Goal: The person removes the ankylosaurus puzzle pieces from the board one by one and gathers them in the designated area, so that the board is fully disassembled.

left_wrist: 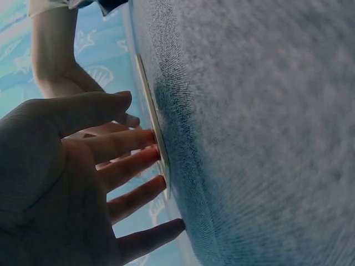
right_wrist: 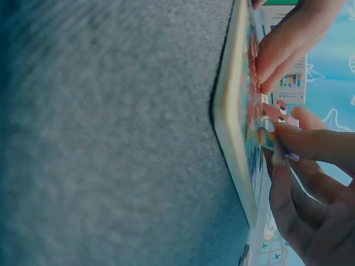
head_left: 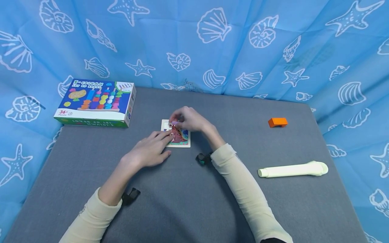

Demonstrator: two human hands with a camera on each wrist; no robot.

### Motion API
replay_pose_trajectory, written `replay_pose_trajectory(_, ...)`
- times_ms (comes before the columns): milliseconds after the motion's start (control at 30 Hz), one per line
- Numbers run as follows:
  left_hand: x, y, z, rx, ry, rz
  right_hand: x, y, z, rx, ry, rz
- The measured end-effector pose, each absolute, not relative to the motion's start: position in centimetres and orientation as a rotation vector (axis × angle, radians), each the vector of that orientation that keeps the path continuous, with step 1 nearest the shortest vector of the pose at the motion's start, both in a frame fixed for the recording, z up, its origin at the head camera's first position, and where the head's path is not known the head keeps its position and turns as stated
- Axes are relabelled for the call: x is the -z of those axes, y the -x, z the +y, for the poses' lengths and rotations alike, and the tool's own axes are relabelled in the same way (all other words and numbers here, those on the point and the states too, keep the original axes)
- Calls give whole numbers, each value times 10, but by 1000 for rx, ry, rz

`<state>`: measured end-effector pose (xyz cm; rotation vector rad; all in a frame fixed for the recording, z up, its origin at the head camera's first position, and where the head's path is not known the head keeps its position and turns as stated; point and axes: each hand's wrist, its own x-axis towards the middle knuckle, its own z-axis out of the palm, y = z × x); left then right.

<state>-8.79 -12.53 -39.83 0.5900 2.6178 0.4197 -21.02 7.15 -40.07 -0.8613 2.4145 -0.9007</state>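
Note:
A small square jigsaw puzzle (head_left: 182, 136) with a pale frame and a reddish picture lies flat on the grey table. Straight fingers of my left hand (head_left: 147, 150) rest on its left part, the thumb held apart. From the far right side my right hand (head_left: 192, 119) reaches over the puzzle. Between thumb and fingers it pinches a puzzle piece (right_wrist: 281, 115), which stands tilted against the picture in the right wrist view. My fingers hide part of the piece and the puzzle's upper area. In the left wrist view the puzzle's thin edge (left_wrist: 150, 102) meets the left fingertips.
A bead-set box (head_left: 94, 103) lies at the back left. On the right are an orange arched block (head_left: 278, 122) and, nearer, a pale green microphone-shaped object (head_left: 293, 169). A blue seashell-patterned curtain (head_left: 194, 44) hangs behind the grey table (head_left: 188, 202).

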Motion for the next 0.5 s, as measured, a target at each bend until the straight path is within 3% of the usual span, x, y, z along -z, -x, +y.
replay_pose_trajectory(500, 401, 89, -125, -422, -583, 2619, 401, 223, 122, 1255, 688, 2265)
